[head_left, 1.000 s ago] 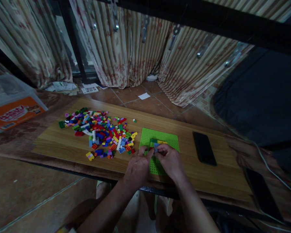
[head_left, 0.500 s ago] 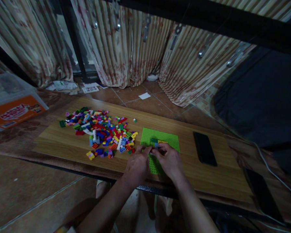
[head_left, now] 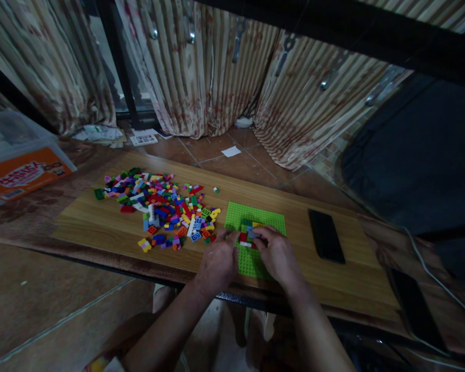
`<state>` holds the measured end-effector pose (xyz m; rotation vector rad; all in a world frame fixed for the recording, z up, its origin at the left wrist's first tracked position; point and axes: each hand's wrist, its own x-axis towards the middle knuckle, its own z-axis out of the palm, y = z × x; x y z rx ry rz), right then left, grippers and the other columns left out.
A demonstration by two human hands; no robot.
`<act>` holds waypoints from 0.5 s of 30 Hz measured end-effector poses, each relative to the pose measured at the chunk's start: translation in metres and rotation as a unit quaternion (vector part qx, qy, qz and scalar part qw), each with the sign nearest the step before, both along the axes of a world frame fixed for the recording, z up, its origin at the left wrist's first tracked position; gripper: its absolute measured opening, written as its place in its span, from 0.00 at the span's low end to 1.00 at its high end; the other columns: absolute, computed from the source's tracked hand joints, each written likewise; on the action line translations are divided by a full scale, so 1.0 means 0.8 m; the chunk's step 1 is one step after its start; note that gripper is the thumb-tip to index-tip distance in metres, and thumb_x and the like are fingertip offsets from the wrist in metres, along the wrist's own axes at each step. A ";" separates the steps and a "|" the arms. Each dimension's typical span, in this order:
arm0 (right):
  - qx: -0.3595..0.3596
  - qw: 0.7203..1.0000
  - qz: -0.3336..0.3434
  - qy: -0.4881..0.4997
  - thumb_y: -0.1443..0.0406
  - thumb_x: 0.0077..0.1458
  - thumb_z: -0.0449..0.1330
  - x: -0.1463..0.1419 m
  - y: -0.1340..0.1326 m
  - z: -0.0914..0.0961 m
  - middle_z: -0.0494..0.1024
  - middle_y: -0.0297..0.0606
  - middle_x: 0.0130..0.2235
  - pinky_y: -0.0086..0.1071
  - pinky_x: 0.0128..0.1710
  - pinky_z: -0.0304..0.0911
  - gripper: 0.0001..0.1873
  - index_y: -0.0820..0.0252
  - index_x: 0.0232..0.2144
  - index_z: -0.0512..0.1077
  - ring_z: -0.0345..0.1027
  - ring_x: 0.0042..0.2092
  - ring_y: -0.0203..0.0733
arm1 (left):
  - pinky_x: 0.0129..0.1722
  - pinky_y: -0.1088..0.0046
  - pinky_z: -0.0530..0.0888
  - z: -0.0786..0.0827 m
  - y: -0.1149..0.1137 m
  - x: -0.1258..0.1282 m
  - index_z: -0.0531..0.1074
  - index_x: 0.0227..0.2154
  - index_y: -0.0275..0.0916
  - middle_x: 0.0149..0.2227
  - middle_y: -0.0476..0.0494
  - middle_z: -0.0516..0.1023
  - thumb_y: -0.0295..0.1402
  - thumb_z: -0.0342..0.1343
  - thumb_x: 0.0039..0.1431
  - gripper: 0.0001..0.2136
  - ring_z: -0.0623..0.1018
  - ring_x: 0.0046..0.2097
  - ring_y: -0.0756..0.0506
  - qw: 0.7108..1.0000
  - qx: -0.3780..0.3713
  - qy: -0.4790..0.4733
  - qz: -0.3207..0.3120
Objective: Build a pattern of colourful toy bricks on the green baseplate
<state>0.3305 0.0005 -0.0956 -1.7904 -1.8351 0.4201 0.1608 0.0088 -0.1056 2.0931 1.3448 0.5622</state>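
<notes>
A bright green studded baseplate (head_left: 250,268) lies on the wooden board. Near its middle sits a small group of joined bricks: a red brick (head_left: 243,237), a white brick (head_left: 245,244), with green, blue and yellow ones behind. My right hand (head_left: 277,256) reaches in from the right, thumb and fingers pinched on a grey-blue brick (head_left: 251,233) over the group. My left hand (head_left: 220,258) rests at the plate's left edge with curled fingers close beside the red brick; whatever lies between its fingertips is hidden.
A heap of loose, mixed-colour bricks (head_left: 160,201) spreads over the board's left half. To the right of the plate lies a black phone (head_left: 326,236); a second dark device (head_left: 416,307) is farther right. A clear box with an orange label (head_left: 31,173) stands far left.
My hands have moved apart a little, uncovering the red and white bricks. My right hand's fingertips are now on the grey-blue brick. The view has shifted slightly.
</notes>
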 end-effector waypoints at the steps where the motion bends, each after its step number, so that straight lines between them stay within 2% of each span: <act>1: 0.006 1.000 0.010 -0.004 0.71 0.54 0.54 -0.001 0.001 -0.001 0.77 0.39 0.39 0.37 0.46 0.63 0.11 0.57 0.36 0.75 0.69 0.43 0.44 | 0.51 0.66 0.72 0.000 0.000 0.000 0.66 0.53 0.37 0.51 0.36 0.69 0.26 0.46 0.59 0.19 0.75 0.48 0.44 1.000 0.002 0.004 -0.002; 8: 0.050 0.999 0.003 -0.003 0.73 0.53 0.57 -0.002 0.006 -0.011 0.74 0.39 0.36 0.35 0.42 0.65 0.09 0.57 0.32 0.76 0.69 0.38 0.42 | 0.48 0.67 0.73 0.001 0.001 0.002 0.66 0.53 0.38 0.51 0.37 0.69 0.26 0.47 0.59 0.18 0.76 0.46 0.45 0.999 0.016 0.041 -0.008; 15: 0.051 0.999 -0.001 0.012 0.72 0.53 0.57 -0.011 0.009 -0.012 0.75 0.38 0.35 0.34 0.40 0.64 0.09 0.57 0.30 0.76 0.70 0.36 0.41 | 0.43 0.68 0.75 0.000 -0.001 0.003 0.65 0.54 0.40 0.50 0.38 0.69 0.26 0.45 0.60 0.20 0.77 0.42 0.46 0.996 0.040 0.072 -0.015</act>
